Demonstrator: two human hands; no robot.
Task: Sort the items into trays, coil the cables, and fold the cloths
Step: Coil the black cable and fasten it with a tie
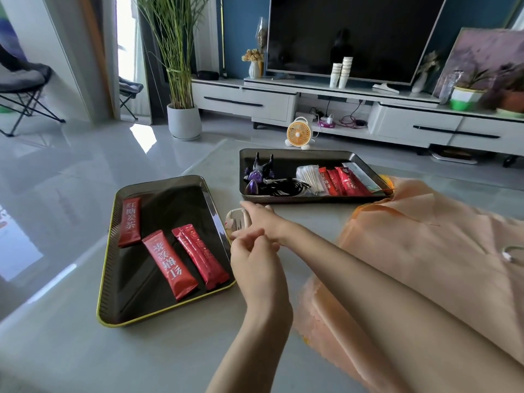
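A small white cable bundle [234, 219] sits between the two trays, on the table just right of the near tray [112, 279]. My right hand [265, 221] reaches across from the right and holds the bundle, index finger stretched out over it. My left hand [256, 262] is just below, its curled fingertips pinching the bundle's lower end. The near tray holds three red sachets [168, 263]. The far tray [365, 163] holds a purple toy [259, 173], a black cable [286, 186], cotton swabs [309, 175] and more red sachets [344, 181]. A peach cloth [419, 251] lies at the right under my right forearm.
Another white cable [510, 253] lies on the peach cloth at the far right. A small orange fan [298, 134] stands on the floor beyond the table. A TV stand, a television and a potted plant [183, 120] are further back.
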